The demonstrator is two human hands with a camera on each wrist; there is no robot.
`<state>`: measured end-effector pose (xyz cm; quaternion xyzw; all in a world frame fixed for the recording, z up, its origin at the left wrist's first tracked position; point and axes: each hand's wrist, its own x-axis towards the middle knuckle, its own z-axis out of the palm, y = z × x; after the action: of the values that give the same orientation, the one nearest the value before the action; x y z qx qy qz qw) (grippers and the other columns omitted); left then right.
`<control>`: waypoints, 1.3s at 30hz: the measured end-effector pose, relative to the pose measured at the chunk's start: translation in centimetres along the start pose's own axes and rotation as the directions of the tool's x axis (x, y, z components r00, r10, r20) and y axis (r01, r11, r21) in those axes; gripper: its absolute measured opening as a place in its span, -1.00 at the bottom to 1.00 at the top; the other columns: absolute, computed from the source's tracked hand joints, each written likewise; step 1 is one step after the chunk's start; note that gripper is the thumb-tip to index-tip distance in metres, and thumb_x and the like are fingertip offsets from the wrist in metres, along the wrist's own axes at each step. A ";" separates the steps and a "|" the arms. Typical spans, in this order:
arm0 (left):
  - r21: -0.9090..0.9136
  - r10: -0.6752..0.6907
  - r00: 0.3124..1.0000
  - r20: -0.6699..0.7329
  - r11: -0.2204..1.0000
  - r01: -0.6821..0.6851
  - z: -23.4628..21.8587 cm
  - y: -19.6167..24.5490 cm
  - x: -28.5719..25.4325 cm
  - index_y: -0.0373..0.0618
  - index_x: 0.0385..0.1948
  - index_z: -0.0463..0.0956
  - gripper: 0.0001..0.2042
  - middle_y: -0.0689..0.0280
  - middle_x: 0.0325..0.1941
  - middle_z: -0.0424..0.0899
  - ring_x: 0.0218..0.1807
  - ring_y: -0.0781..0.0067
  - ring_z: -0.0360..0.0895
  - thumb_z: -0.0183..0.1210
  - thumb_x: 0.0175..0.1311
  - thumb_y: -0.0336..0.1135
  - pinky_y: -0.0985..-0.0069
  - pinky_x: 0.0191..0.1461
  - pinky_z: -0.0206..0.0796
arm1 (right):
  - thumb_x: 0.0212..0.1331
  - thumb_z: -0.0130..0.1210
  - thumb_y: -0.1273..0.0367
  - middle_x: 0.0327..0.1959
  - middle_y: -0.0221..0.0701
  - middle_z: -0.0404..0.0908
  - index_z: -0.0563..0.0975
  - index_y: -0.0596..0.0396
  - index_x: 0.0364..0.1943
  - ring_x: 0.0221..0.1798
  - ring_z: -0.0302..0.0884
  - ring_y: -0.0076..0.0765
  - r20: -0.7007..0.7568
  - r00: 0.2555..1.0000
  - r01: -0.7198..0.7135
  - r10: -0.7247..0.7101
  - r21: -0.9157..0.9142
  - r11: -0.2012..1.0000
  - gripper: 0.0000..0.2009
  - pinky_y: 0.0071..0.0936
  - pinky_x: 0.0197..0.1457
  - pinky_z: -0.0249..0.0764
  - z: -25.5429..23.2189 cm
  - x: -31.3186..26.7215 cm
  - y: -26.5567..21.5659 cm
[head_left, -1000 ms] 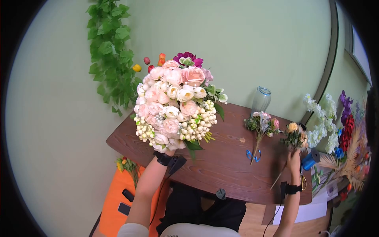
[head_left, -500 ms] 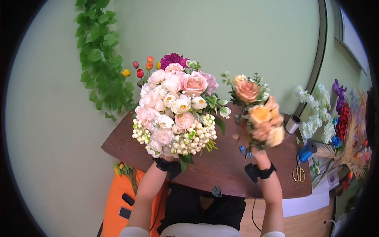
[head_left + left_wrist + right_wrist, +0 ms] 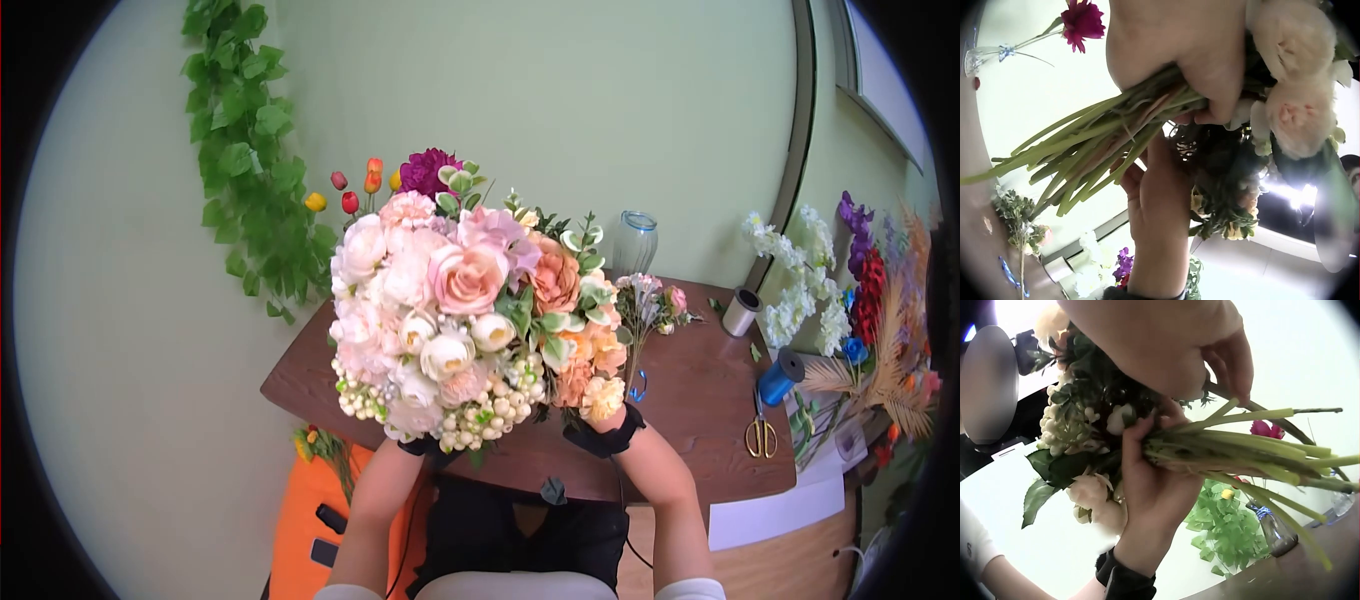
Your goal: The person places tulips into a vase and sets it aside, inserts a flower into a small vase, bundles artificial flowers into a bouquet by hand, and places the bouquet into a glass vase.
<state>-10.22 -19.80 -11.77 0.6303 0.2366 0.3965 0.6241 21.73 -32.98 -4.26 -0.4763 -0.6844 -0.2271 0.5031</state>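
Note:
My left hand (image 3: 1179, 47) grips the thick sheaf of green stems (image 3: 1085, 140) of a big round bouquet (image 3: 440, 270). Pale pink roses, white blooms and cream berries fill that bouquet and cover the hand in the head view. Against its right side lies a smaller bunch of peach and orange flowers (image 3: 590, 375) with leafy sprigs. My right hand (image 3: 1166, 350) holds this bunch low down, its fingers curled by a dark stem (image 3: 1285, 428) that runs alongside the green ones. The two hands are close together above the brown table.
On the table (image 3: 700, 410) are a glass vase (image 3: 635, 243), a small flower sprig (image 3: 650, 300), a silver spool (image 3: 742, 312), a blue ribbon spool (image 3: 780, 377) and gold-handled scissors (image 3: 761, 436). More flowers (image 3: 870, 300) stand at the right, tulips and a magenta bloom (image 3: 428, 172) behind the bouquet.
My right hand has lifted the peach bunch off the table's right side and brought it left against the bouquet. The bouquet stays in my left hand, turned slightly.

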 end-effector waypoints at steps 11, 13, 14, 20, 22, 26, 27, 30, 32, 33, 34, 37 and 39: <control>-0.098 0.052 0.997 0.061 0.994 -0.046 -0.4 -0.5 1.3 -0.16 -0.23 0.35 -0.75 0.19 -0.25 0.46 -0.22 0.28 0.42 -0.18 0.21 -0.21 0.36 -0.18 0.31 | 0.17 -0.10 0.34 -0.44 -0.36 0.46 0.32 0.18 -0.01 -0.44 0.37 -0.52 -0.045 0.998 -0.036 0.043 0.147 0.988 -0.68 -0.54 -0.40 0.30 2.0 0.8 0.3; -0.119 0.057 0.996 0.066 0.992 -0.049 -0.9 -0.2 2.0 -0.16 -0.23 0.35 -0.75 0.19 -0.25 0.46 -0.22 0.28 0.42 -0.18 0.22 -0.21 0.36 -0.18 0.31 | 0.17 -0.11 0.34 -0.43 -0.36 0.46 0.32 0.17 -0.01 -0.43 0.38 -0.52 -0.045 0.998 -0.044 0.053 0.177 0.983 -0.68 -0.54 -0.39 0.30 2.4 0.8 0.2; -0.130 0.058 0.996 0.070 0.990 -0.048 -0.9 -0.3 2.2 -0.16 -0.23 0.35 -0.75 0.19 -0.25 0.46 -0.22 0.28 0.42 -0.18 0.22 -0.21 0.36 -0.18 0.31 | 0.17 -0.11 0.34 -0.42 -0.36 0.46 0.32 0.17 -0.01 -0.43 0.38 -0.51 -0.045 0.997 -0.050 0.059 0.192 0.980 -0.68 -0.53 -0.39 0.31 2.6 0.7 0.1; -0.192 0.068 0.994 0.089 0.980 -0.050 -1.0 -0.6 3.2 -0.15 -0.23 0.35 -0.75 0.20 -0.25 0.46 -0.23 0.29 0.42 -0.18 0.22 -0.20 0.36 -0.19 0.32 | 0.17 -0.12 0.34 -0.40 -0.34 0.46 0.31 0.17 0.00 -0.40 0.39 -0.50 -0.042 0.995 -0.078 0.094 0.280 0.957 -0.67 -0.53 -0.36 0.31 3.7 0.5 -0.3; -0.212 0.081 0.992 0.095 0.975 -0.059 -1.5 -0.8 2.9 -0.15 -0.23 0.35 -0.75 0.20 -0.25 0.46 -0.23 0.29 0.42 -0.18 0.22 -0.20 0.36 -0.19 0.32 | 0.17 -0.12 0.34 -0.39 -0.34 0.46 0.31 0.17 0.00 -0.39 0.39 -0.49 -0.044 0.994 -0.079 0.097 0.309 0.948 -0.67 -0.52 -0.35 0.32 4.1 0.9 -0.4; -0.246 0.108 0.987 0.118 0.966 -0.077 -1.4 -1.4 3.5 -0.15 -0.23 0.35 -0.75 0.20 -0.25 0.46 -0.23 0.30 0.42 -0.18 0.22 -0.20 0.37 -0.19 0.32 | 0.18 -0.12 0.33 -0.37 -0.33 0.46 0.31 0.16 0.01 -0.38 0.40 -0.49 -0.060 0.992 -0.078 0.107 0.359 0.930 -0.67 -0.52 -0.33 0.32 4.6 1.9 -0.5; -0.256 0.113 0.986 0.123 0.964 -0.079 -1.2 -1.4 3.9 -0.14 -0.23 0.35 -0.75 0.21 -0.25 0.46 -0.23 0.30 0.42 -0.18 0.22 -0.20 0.37 -0.19 0.32 | 0.18 -0.12 0.33 -0.36 -0.33 0.46 0.30 0.16 0.01 -0.37 0.40 -0.48 -0.062 0.992 -0.080 0.111 0.372 0.925 -0.67 -0.51 -0.33 0.33 4.7 2.0 -0.5; -0.287 0.124 0.983 0.135 0.954 -0.081 -1.4 -1.8 4.3 -0.14 -0.23 0.35 -0.75 0.21 -0.25 0.46 -0.23 0.30 0.42 -0.18 0.22 -0.19 0.37 -0.20 0.32 | 0.18 -0.13 0.33 -0.35 -0.32 0.46 0.30 0.16 0.01 -0.36 0.40 -0.48 -0.061 0.990 -0.088 0.124 0.410 0.908 -0.67 -0.51 -0.32 0.33 5.1 2.3 -0.5; -0.308 0.130 0.981 0.142 0.948 -0.081 -1.5 -2.2 4.1 -0.14 -0.23 0.34 -0.75 0.21 -0.25 0.46 -0.23 0.31 0.42 -0.18 0.22 -0.19 0.37 -0.20 0.32 | 0.18 -0.13 0.33 -0.34 -0.31 0.47 0.30 0.16 0.02 -0.35 0.40 -0.47 -0.059 0.989 -0.095 0.133 0.436 0.895 -0.66 -0.51 -0.31 0.33 5.4 2.4 -0.6; -0.318 0.133 0.980 0.145 0.945 -0.081 -1.8 -2.2 4.2 -0.14 -0.23 0.34 -0.75 0.21 -0.25 0.46 -0.23 0.31 0.42 -0.18 0.22 -0.19 0.37 -0.20 0.32 | 0.18 -0.13 0.33 -0.33 -0.31 0.47 0.30 0.16 0.02 -0.35 0.40 -0.47 -0.058 0.989 -0.098 0.139 0.449 0.888 -0.66 -0.50 -0.30 0.33 5.6 2.5 -0.7; -0.329 0.135 0.980 0.148 0.941 -0.080 -2.0 -2.2 4.5 -0.14 -0.23 0.34 -0.75 0.21 -0.25 0.46 -0.24 0.31 0.42 -0.18 0.23 -0.19 0.37 -0.20 0.32 | 0.18 -0.13 0.33 -0.33 -0.31 0.47 0.30 0.16 0.02 -0.34 0.41 -0.47 -0.056 0.988 -0.102 0.144 0.462 0.881 -0.66 -0.50 -0.30 0.34 5.7 2.5 -0.7; -0.362 0.137 0.978 0.155 0.929 -0.073 -2.0 -2.2 5.3 -0.14 -0.23 0.34 -0.75 0.22 -0.26 0.46 -0.24 0.31 0.42 -0.18 0.23 -0.19 0.37 -0.20 0.33 | 0.18 -0.14 0.32 -0.31 -0.30 0.47 0.30 0.15 0.03 -0.33 0.41 -0.46 -0.044 0.985 -0.120 0.164 0.501 0.857 -0.66 -0.50 -0.28 0.34 6.1 2.2 -0.9; -0.385 0.137 0.978 0.158 0.921 -0.067 -2.0 -2.4 5.4 -0.13 -0.23 0.34 -0.75 0.22 -0.26 0.46 -0.24 0.32 0.42 -0.18 0.23 -0.19 0.37 -0.21 0.33 | 0.19 -0.14 0.32 -0.30 -0.30 0.47 0.29 0.15 0.03 -0.32 0.41 -0.46 -0.034 0.984 -0.133 0.177 0.528 0.839 -0.66 -0.50 -0.28 0.34 6.4 2.0 -1.1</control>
<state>-8.25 -14.08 -13.19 0.5436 0.0647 0.4076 0.7309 17.62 -27.61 -4.77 -0.3656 -0.6585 -0.0103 0.6577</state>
